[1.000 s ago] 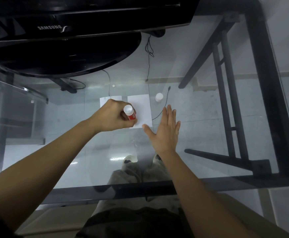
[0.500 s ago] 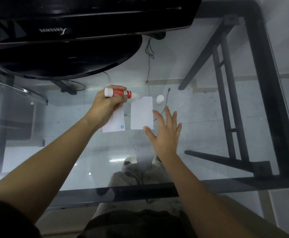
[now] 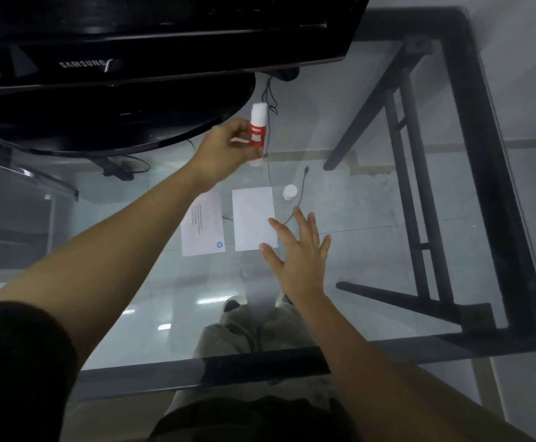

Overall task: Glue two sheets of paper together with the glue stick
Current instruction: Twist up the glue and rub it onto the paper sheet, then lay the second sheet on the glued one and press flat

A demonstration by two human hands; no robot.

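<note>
Two small sheets lie side by side on the glass table: a printed sheet (image 3: 202, 229) with a blue logo on the left and a blank white sheet (image 3: 253, 218) on the right. My left hand (image 3: 225, 148) holds the red-and-white glue stick (image 3: 256, 134) upright, raised well beyond the sheets near the monitor base. My right hand (image 3: 301, 250) is spread flat, its fingertips on the blank sheet's near right corner. The white glue cap (image 3: 289, 192) stands just right of the blank sheet.
A black Samsung monitor (image 3: 152, 43) and its round base (image 3: 116, 122) fill the far left. The table's black frame (image 3: 496, 202) runs along the right and near edges. A thin cable (image 3: 297, 199) passes by the cap. My legs show through the glass.
My left hand has lifted the glue stick off the sheets and carried it away toward the monitor, turning it upright. Both sheets are now uncovered. My right hand stays by the blank sheet.
</note>
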